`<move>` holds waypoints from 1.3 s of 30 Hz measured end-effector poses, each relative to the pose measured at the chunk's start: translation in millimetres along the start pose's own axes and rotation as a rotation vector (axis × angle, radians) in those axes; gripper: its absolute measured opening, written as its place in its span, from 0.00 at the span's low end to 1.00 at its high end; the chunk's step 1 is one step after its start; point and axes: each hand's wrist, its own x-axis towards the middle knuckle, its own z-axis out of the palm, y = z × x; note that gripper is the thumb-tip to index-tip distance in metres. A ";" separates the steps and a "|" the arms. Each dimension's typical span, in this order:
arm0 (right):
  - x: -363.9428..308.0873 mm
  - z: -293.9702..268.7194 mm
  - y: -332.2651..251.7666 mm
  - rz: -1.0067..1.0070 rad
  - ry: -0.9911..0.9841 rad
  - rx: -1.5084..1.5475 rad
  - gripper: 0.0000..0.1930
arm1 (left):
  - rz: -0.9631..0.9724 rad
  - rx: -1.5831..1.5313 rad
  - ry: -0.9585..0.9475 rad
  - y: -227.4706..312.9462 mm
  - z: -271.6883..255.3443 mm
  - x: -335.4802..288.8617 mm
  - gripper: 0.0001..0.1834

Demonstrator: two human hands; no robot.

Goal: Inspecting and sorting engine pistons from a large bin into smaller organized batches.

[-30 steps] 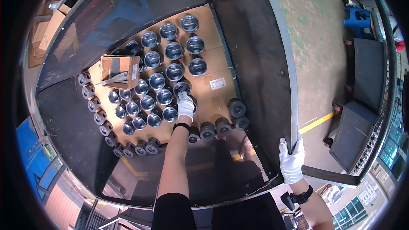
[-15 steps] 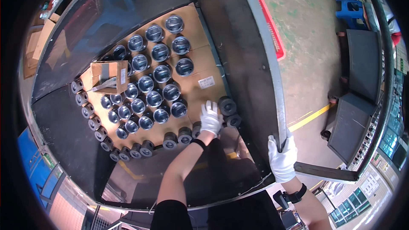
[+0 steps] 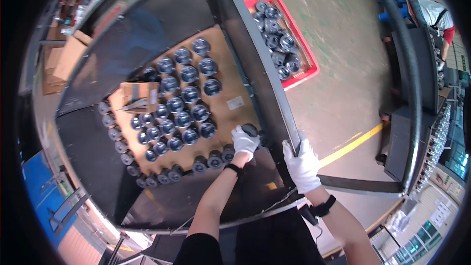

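In the white glove, my left hand (image 3: 245, 142) is down inside a deep dark metal bin (image 3: 93, 167), its fingers closed round a dark grey piston (image 3: 250, 130) near the bin's right wall. Another piston (image 3: 264, 139) stands right beside it. Along the near edge of the cardboard sheet (image 3: 235, 81) runs a row of dull grey pistons (image 3: 215, 159), close to my left wrist. Farther in, several shiny pistons (image 3: 189, 93) stand in rows. My right hand (image 3: 302, 166), gloved too, grips the metal rim (image 3: 274, 78) of the bin's right wall.
A small open cardboard box (image 3: 140, 95) sits among the pistons at the left. On the floor beyond the right wall is a red crate (image 3: 310, 71) full of loose pistons. A metal tube frame (image 3: 416, 103) curves at the right. Another person (image 3: 436, 14) is at the far right.
The view has shifted, bringing the crate's pistons into sight. My left hand has closed on the piston, which has come nearer to me relative to its neighbour. My right hand stays on the rim.
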 end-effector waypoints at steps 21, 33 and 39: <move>-168.3 -406.7 23.0 0.556 -0.531 1.799 0.18 | 1.114 -0.232 -0.116 179.0 -223.7 -493.9 0.21; -215.6 -437.4 71.9 0.190 -0.403 1.946 0.32 | 1.486 -0.013 0.431 251.4 -192.1 -511.7 0.16; -229.1 -445.0 59.2 0.134 -1.132 2.581 0.45 | 1.183 -0.637 -0.316 278.6 -226.3 -575.0 0.17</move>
